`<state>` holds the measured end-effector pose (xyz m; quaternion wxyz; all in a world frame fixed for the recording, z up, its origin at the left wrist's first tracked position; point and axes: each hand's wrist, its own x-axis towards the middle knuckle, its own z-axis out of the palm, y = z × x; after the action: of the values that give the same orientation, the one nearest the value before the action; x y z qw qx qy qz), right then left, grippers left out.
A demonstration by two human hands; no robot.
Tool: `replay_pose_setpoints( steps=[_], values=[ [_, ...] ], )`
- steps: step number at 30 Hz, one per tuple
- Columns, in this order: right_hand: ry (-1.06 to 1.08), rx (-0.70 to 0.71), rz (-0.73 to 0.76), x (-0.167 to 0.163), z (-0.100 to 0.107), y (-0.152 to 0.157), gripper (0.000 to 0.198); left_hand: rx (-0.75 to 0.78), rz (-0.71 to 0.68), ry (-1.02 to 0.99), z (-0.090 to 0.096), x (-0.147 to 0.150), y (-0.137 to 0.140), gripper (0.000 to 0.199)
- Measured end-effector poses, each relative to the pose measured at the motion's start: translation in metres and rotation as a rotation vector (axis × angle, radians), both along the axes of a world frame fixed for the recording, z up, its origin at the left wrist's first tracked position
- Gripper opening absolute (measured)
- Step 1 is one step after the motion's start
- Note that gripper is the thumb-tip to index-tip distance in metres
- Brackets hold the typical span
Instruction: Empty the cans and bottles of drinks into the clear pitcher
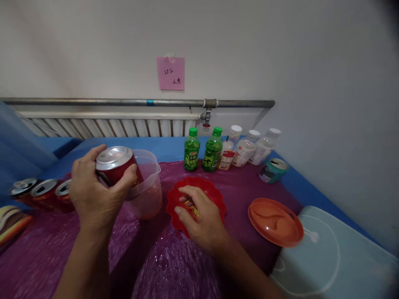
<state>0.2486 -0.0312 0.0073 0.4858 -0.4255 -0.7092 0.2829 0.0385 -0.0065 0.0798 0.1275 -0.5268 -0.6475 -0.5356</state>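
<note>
My left hand point(96, 191) is wrapped round a dark red drink can point(116, 168). The can tips over the rim of a clear plastic measuring jug point(146, 199), its silver end facing up and its lower end hidden behind the jug's wall. A pinkish tint shows in the jug. Over a red scalloped bowl point(218, 201) hovers my right hand point(202, 216), thumb and fingers apart and holding nothing. Yellow marks show on the bowl's floor beneath the fingers. Whether this hand touches the bowl I cannot tell.
Several opened cans point(45, 189) stand at the left beside a hot-dog-like object point(12, 224). Green bottles point(191, 153), white-capped bottles point(245, 149) and a teal can point(274, 170) line the back. An orange divided plate point(276, 222) lies right on the purple cloth point(174, 265).
</note>
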Motion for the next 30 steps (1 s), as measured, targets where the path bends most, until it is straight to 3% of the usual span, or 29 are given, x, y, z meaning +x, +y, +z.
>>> replay_pose_setpoints(
  steps=[6,18,25,30],
  values=[
    [-0.057,0.011,0.018,0.0016,-0.001,0.0005,0.034,-0.004,0.001,0.015,-0.0014,-0.0014,-0.0011,0.07],
    [-0.129,0.06,0.041,0.0015,-0.0043,0.0024,0.03,0.044,-0.004,0.008,-0.0027,-0.0013,-0.0022,0.077],
    [-0.123,0.069,0.059,0.0004,-0.0053,0.002,0.03,-0.074,-0.014,0.004,-0.0005,0.0009,-0.0065,0.068],
    [-0.12,0.072,0.064,0.0003,-0.004,0.0016,0.03,0.007,-0.009,0.016,-0.0051,-0.0029,-0.0023,0.067]
  ],
)
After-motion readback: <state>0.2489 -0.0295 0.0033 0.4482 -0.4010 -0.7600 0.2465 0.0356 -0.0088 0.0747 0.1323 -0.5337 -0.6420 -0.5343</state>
